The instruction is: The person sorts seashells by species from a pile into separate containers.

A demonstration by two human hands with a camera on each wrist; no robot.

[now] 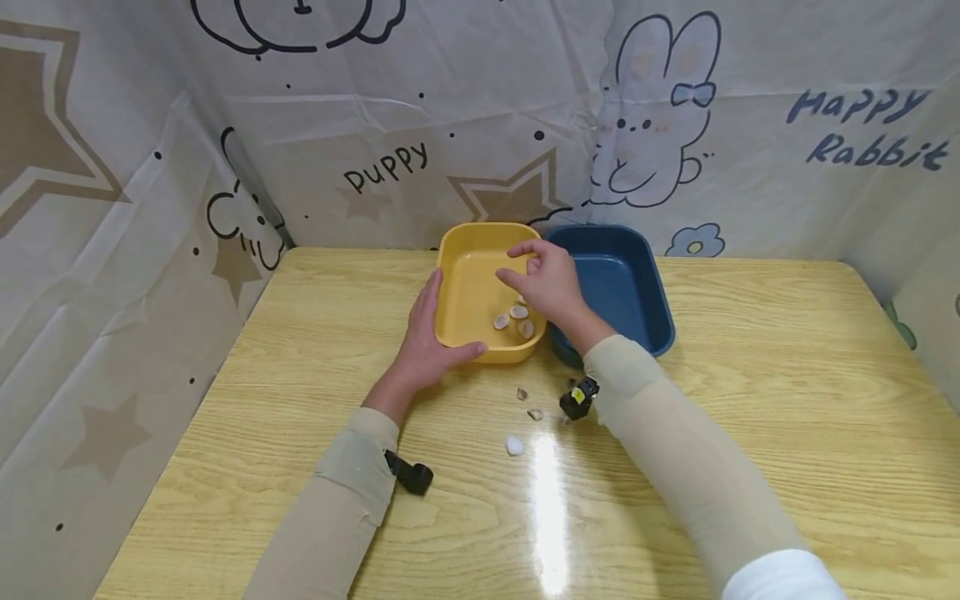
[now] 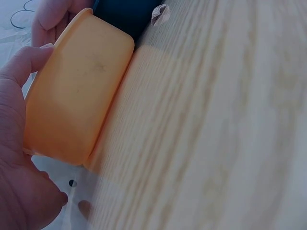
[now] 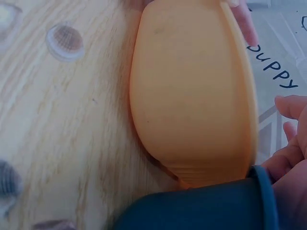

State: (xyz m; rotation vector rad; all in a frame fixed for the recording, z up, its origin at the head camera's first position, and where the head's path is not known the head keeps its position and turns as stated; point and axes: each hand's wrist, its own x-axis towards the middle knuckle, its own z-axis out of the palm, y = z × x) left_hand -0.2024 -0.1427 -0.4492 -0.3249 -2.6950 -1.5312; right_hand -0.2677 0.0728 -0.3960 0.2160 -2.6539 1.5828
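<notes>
My left hand [image 1: 429,348] rests against the near left corner of a yellow bin [image 1: 459,287]. Its fingers lie straight along the left wall, and the thumb touches the near rim. Above the bin's right side hovers my right hand [image 1: 551,283], with thumb and index finger spread apart and nothing between them. Several pale seashells [image 1: 501,322] lie on the bin floor at the near right, partly below the right hand. The left wrist view shows the left thumb [image 2: 33,60] at the bin's rim.
A dark blue bin [image 1: 618,292] stands directly right of the yellow one, partly covered by the right forearm. Several small shells [image 1: 535,414] and a white shell [image 1: 514,446] lie on the wooden table [image 1: 750,400] in front. A printed cloth [image 1: 480,108] hangs behind.
</notes>
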